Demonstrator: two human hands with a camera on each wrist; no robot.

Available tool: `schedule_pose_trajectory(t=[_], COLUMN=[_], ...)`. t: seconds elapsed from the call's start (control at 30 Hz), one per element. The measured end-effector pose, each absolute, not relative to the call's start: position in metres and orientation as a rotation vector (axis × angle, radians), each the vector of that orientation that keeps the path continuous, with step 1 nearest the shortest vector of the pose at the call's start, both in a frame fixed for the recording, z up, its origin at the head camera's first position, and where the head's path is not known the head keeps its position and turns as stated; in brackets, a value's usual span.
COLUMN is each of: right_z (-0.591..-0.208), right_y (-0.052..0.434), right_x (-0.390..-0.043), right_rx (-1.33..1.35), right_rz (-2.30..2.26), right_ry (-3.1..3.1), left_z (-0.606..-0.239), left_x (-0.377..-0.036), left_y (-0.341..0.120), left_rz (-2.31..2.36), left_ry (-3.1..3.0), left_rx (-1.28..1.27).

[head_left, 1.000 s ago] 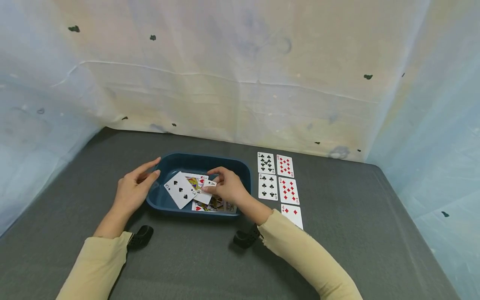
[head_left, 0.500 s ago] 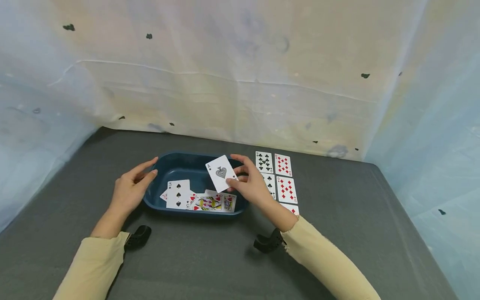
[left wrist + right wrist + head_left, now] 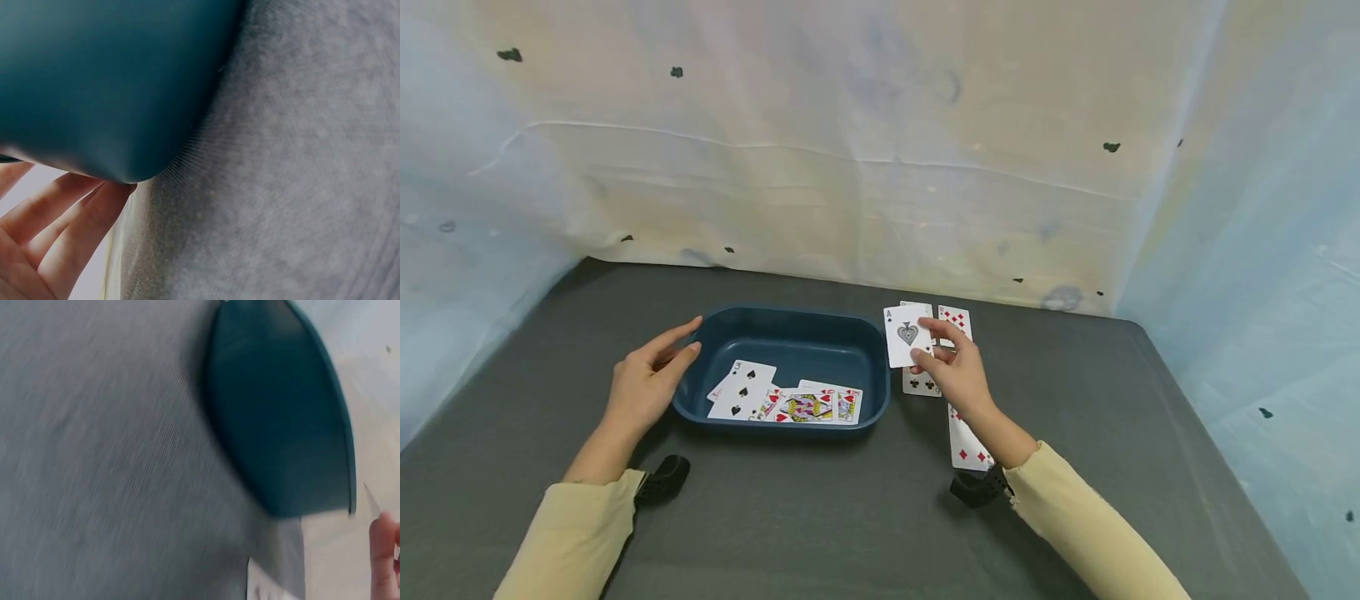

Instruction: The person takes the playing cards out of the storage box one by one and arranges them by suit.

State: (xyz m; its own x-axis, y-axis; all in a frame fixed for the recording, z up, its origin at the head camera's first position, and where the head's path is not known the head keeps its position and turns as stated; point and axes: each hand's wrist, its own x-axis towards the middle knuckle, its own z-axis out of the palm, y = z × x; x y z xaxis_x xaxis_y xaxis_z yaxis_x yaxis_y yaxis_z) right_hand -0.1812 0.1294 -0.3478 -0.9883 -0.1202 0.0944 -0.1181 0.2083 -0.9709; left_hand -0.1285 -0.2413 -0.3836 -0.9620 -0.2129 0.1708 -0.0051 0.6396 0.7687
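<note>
My right hand (image 3: 951, 367) pinches an ace of spades (image 3: 907, 334), holding it face up just right of the dark blue tray (image 3: 790, 322) and above the cards laid out on the table (image 3: 966, 442). My left hand (image 3: 647, 379) rests with straight fingers against the tray's left wall. In the tray lie a three of spades (image 3: 742, 390), a queen (image 3: 805, 407) and other red cards. The left wrist view shows the tray's outer corner (image 3: 112, 87) touching my fingers (image 3: 69, 219). The right wrist view shows the tray's side (image 3: 281, 419) and one fingertip (image 3: 382, 550).
Face-up cards lie in two columns right of the tray: clubs (image 3: 921, 383) and diamonds (image 3: 957, 318), partly hidden by my right hand. The grey felt table (image 3: 820, 517) ends at a pale sheet wall (image 3: 850, 167) behind and at both sides.
My right hand lifted the ace of spades out of the tray and carried it right, over the laid-out cards. The left hand stayed on the tray's side.
</note>
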Motion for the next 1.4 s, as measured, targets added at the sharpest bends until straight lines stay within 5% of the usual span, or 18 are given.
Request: schedule_pose_trajectory(t=[1.4], right_z=[-0.382], right_y=[0.238], right_x=[-0.256], right_rx=[0.312], right_rz=[-1.02], right_ry=[3.115], left_z=[-0.383], left_x=[-0.127], left_y=[-0.242], left_rz=[-1.212], left_ry=[-2.619], left_rx=[0.182])
